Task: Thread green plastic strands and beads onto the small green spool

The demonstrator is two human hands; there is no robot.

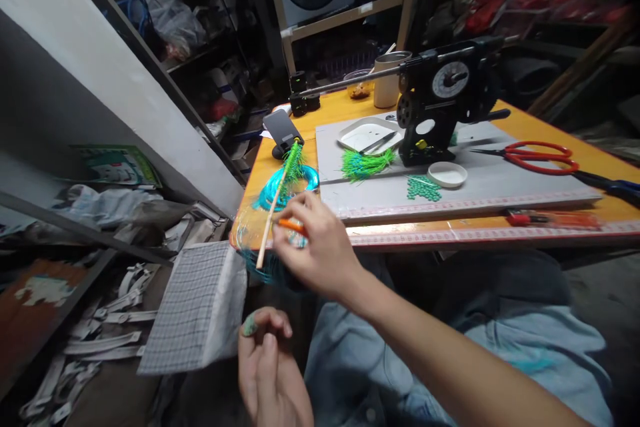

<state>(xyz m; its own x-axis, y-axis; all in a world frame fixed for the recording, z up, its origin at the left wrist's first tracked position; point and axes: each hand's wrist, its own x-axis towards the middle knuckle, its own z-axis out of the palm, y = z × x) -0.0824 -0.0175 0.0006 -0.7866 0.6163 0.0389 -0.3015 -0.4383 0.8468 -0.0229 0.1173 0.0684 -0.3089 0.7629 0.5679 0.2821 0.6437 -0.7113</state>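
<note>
My right hand (320,243) is over the table's left front edge, fingers pinched on a slim orange piece (291,225) whose kind I cannot make out. Just left of those fingertips a thin wooden stick (270,220) slants over the edge; whether they touch it is unclear. Green bristly strands (294,163) lie at its far end, over a coil of shiny blue strands (273,188). Below the table, my left hand (275,367) is palm up with loosely bent fingers, holding nothing. Its index finger has a green patch near the tip.
A grey board (500,190) on the yellow table carries a green bristle bundle (367,163), green beads (423,188), a white lid (447,175), a white tray (367,133), red-handled scissors (540,157) and a black cranked device (445,100). A checkered cloth (185,307) hangs at left.
</note>
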